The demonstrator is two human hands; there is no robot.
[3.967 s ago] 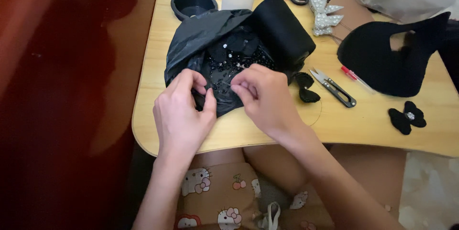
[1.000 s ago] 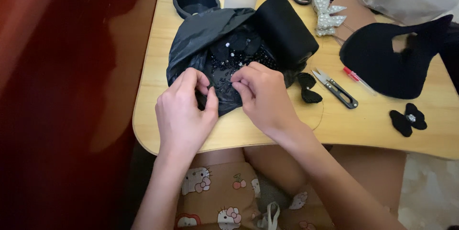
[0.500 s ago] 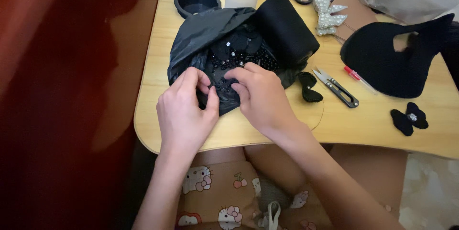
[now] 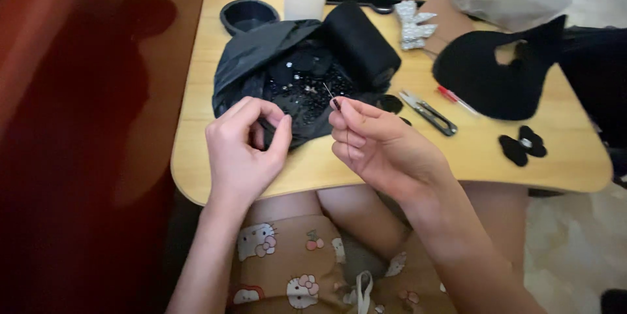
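Needle [image 4: 328, 90] pinched in right hand [image 4: 379, 147] grip, tip raised over black beaded fabric [image 4: 294, 89] at table [image 4: 196, 157] centre. Left hand [image 4: 245, 151] grip pressed together on near fabric edge. Risk judged: fingertip pricked (needle thin, sharp), fine thread snagged on glossy beads. Matte felt bow [image 4: 522, 144] lies right.

A small table [image 4: 196, 157] fills the middle of the frame, with an open bag of beads [image 4: 294, 82] at its centre-left and a roll of cloth [image 4: 362, 43] lying on the bag's upper right edge. A round dish [image 4: 248, 15] sits at upper left, a bow [image 4: 413, 25] above and right of the roll, and snips [image 4: 428, 111] right of the bag (a flat cut-out shape [image 4: 486, 76] lies further right, a small bow [image 4: 522, 146] below it). The left hand [image 4: 245, 147] and right hand [image 4: 379, 141] sit side by side at the table's lower edge, just below the bag, the right pinching a needle [image 4: 330, 94].
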